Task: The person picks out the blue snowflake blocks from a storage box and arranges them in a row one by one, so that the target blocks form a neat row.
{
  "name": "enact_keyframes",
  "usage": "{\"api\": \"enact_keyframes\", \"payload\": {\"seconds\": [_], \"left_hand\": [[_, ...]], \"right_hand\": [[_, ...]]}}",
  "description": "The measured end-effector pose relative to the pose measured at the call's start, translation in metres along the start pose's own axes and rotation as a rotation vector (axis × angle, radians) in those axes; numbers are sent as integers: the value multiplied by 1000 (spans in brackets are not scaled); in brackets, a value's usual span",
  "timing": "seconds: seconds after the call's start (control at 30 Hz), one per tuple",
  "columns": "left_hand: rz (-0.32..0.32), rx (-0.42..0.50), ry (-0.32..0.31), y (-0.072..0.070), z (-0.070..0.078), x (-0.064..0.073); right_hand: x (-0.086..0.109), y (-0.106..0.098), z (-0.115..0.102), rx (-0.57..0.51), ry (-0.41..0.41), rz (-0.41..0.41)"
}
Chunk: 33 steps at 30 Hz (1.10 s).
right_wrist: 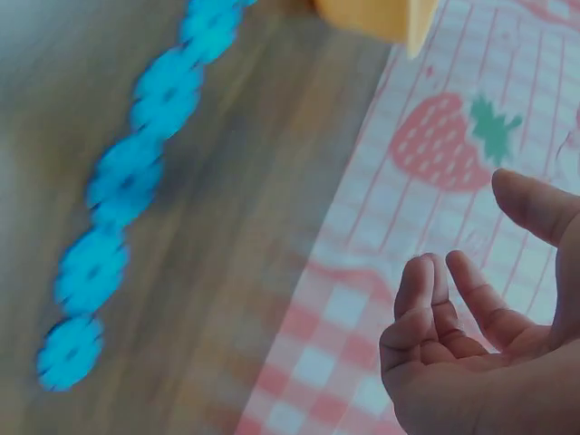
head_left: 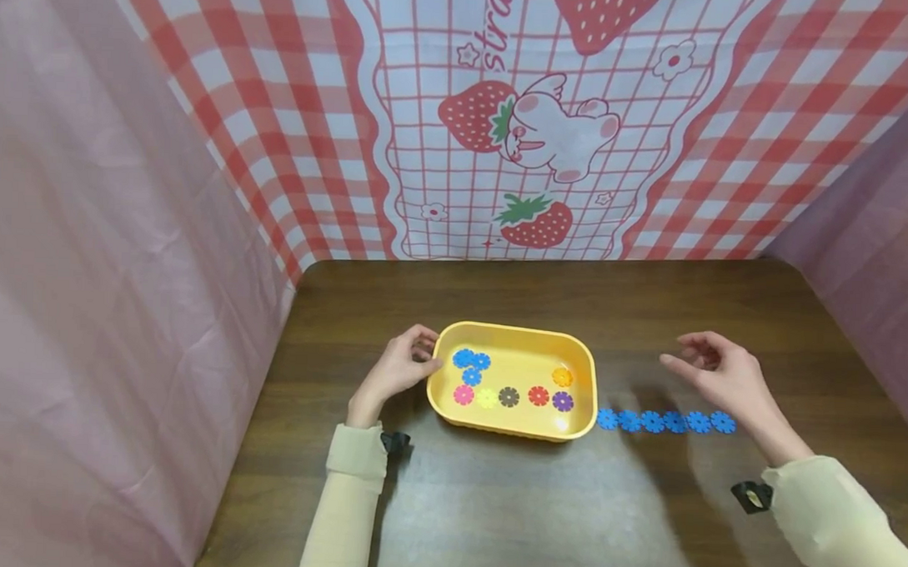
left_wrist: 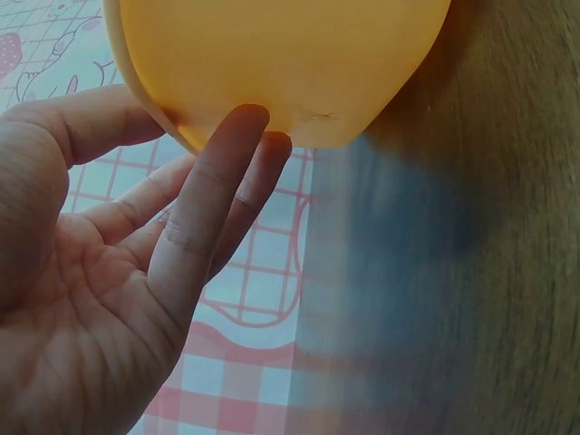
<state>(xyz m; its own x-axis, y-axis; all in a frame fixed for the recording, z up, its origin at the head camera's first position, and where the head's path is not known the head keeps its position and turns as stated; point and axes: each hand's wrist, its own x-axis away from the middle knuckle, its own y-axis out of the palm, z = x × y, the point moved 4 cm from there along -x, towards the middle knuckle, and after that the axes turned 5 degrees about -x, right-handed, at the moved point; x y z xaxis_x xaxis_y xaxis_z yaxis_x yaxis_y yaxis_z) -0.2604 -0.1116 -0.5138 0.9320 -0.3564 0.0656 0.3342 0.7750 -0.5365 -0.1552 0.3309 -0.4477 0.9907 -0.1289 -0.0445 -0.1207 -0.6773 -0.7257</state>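
I'm seeing a pale cream left sleeve (head_left: 340, 521) covering one forearm and finishing in a broad left cuff (head_left: 356, 457). A matching right sleeve (head_left: 858, 548) is showing the same plain colour, its right cuff (head_left: 810, 500) looking thick and wrinkled. By each wrist I'm making out small black gear: the left device (head_left: 396, 443) is appearing dark and blocky, while the right device (head_left: 752, 497) is showing a pale, rounded patch. The left hand (head_left: 401, 367) and right hand (head_left: 724, 378) are showing bare.
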Motion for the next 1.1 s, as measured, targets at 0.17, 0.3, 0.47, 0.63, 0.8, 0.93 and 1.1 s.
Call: {"api": "enact_keyframes", "payload": {"seconds": [0.17,0.3,0.47,0.63,0.8,0.93,1.1], "left_hand": [[-4,-4,-4,-1,2,1],[-4,-7,-10,-1,2,1],[-4,-11,-4,-1,3,1],[-9,-9,-1,0,2,2],[-13,-6,-3,1,-1,1],[-7,5,7,0,-1,0],[-2,4,16,-1,-2,-2]], "right_hand": [[-12,20,-35,-35,-59,-31],[-20,42,-57,-71,-98,-79],[-30,72,-78,-119,-111,-158],[-36,103,-94,-161,-71,-207],[-36,133,-104,-204,1,-239],[-36,152,-113,-212,27,-251],[-37,172,-121,-179,67,-247]]}}
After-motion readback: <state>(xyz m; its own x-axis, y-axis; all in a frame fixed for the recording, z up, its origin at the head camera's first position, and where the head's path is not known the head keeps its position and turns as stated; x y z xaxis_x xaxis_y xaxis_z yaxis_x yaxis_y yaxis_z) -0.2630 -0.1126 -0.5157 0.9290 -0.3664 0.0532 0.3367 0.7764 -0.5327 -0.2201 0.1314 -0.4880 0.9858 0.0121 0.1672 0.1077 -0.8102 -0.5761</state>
